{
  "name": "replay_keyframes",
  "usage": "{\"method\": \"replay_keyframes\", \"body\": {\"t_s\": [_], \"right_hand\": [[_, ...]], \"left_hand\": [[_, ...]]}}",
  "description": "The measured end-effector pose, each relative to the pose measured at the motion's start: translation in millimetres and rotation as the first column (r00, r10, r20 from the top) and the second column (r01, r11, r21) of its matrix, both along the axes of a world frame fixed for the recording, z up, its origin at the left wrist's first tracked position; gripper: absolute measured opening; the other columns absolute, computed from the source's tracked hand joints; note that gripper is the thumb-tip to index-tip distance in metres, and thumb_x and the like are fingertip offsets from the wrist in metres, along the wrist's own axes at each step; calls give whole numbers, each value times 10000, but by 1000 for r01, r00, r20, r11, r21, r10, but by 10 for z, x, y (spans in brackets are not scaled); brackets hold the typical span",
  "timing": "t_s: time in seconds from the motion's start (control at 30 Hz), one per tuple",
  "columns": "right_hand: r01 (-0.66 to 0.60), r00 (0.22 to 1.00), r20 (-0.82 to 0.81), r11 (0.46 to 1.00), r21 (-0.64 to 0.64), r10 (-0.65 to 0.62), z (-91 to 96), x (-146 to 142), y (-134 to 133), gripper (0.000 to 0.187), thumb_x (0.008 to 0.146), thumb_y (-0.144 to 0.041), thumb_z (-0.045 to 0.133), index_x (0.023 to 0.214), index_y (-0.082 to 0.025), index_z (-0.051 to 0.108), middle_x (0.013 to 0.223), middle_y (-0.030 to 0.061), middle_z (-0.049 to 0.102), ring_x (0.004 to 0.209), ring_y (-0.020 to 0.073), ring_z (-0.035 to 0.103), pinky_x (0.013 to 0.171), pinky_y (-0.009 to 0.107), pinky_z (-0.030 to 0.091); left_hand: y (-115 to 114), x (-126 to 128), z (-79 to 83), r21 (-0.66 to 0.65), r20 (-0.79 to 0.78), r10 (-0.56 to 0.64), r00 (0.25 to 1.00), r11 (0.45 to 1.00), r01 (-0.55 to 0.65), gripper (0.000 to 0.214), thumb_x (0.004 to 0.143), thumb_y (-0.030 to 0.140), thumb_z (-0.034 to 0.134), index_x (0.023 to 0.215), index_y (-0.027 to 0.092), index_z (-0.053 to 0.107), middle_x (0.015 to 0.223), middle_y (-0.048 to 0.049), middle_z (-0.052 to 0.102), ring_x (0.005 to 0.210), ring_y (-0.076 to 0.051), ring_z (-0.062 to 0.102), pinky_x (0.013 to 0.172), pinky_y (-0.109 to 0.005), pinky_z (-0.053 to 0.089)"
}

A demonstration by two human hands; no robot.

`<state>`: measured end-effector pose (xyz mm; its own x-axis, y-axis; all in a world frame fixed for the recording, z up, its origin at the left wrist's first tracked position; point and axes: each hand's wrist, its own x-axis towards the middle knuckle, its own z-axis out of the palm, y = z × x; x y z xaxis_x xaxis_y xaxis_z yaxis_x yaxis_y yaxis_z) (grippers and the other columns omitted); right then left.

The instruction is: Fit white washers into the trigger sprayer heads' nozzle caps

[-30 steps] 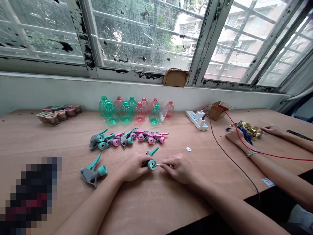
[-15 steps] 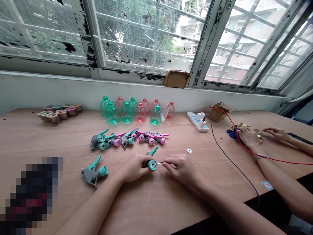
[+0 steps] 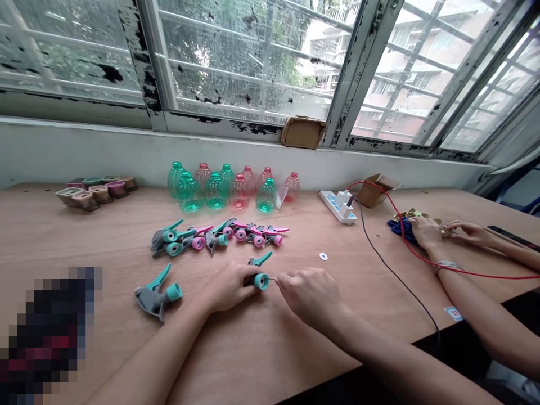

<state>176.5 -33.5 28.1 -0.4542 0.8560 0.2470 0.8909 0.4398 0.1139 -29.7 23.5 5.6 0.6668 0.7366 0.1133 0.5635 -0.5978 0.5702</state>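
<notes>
My left hand [image 3: 230, 287] is wrapped round a grey and teal trigger spray head [image 3: 261, 281], whose round collar opening faces right. In my closed right hand [image 3: 310, 293] is a pair of metal tweezers; only the thin tip [image 3: 272, 279] shows, pointing at the collar, and whether it touches is unclear. A white ring-shaped washer [image 3: 323, 256] lies flat beyond my right hand. Left of my left forearm rests another grey and teal spray head [image 3: 157, 293] on its side. Behind my hands lies a row of several teal and pink spray heads [image 3: 216, 238].
Several green bottles [image 3: 189, 194] and red bottles [image 3: 239, 192] stand by the wall. Small tubs [image 3: 84, 199] sit back left. A power strip [image 3: 337, 207] trails a dark cable [image 3: 388, 271] and a red one. At right are another person's hands [image 3: 428, 233] near gold pieces.
My right hand has rolled over into a tighter fist, hiding most of the tweezers. My left hand keeps hold of the spray head. The whole view has shifted slightly.
</notes>
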Motion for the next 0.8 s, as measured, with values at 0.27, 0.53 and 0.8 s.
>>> {"method": "replay_keyframes", "body": {"t_s": [0.27,0.53,0.8], "right_hand": [[-2,997,-77,998,-68,-4,9,102,144,384,944,-361,462,665,-231,691,676,17,717,604,144,612,533,290,188],[-58,996,-72,995,-81,52,-7,122,143,388,948,-346,465,653,-212,676,659,17,704,594,135,609,527,286,184],[73,996,-58,997,-18,-74,-11,-21,24,347,938,-306,466,695,-234,703,674,28,709,566,155,603,508,291,137]], "left_hand": [[4,-15,5,5,28,-56,998,998,56,227,800,167,541,962,177,700,758,6,647,679,-117,528,613,-193,353],[13,-11,2,0,27,-49,998,999,49,188,796,185,535,896,159,692,660,19,581,609,-104,467,558,-191,325],[29,-17,-33,7,-6,22,1000,1000,-22,187,794,218,559,913,171,696,650,25,575,588,-102,458,539,-209,289]]}}
